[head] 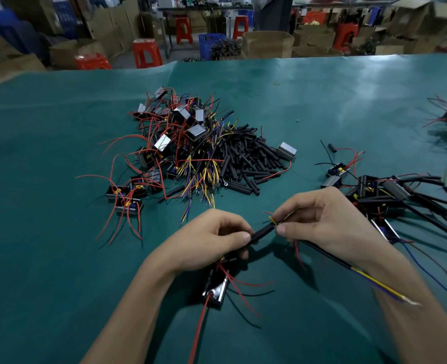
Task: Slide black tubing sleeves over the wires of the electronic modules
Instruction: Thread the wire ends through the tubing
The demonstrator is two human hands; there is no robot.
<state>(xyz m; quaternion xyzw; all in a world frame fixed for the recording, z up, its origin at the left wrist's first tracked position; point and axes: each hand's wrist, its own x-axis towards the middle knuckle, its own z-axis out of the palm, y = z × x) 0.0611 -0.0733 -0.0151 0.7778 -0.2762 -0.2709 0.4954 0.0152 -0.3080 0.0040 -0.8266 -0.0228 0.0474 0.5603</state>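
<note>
- Hands are both busy over the green table cover point(59, 143), near its front edge.
- Left hand point(212, 237) pinches a short black sleeve point(263, 232) between thumb and curled fingers. A module point(216, 291) hangs below that hand with red wires trailing off it.
- Right hand point(319, 219) pinches the wire ends point(273, 220) (yellow tips showing) right at the sleeve's mouth. Can't tell how far in they are.
- A longer sleeved lead with yellow and blue wires point(382, 286) runs out under the right wrist.
- Big heap of unsleeved modules point(175, 143) sits mid-table, with the loose sleeve pile point(254, 158) touching its right side.
- Finished, sleeved modules point(390, 193) are bunched on the right, just past the right hand.
- Red stools point(146, 52) and cardboard boxes point(268, 44) stand beyond the table.
</note>
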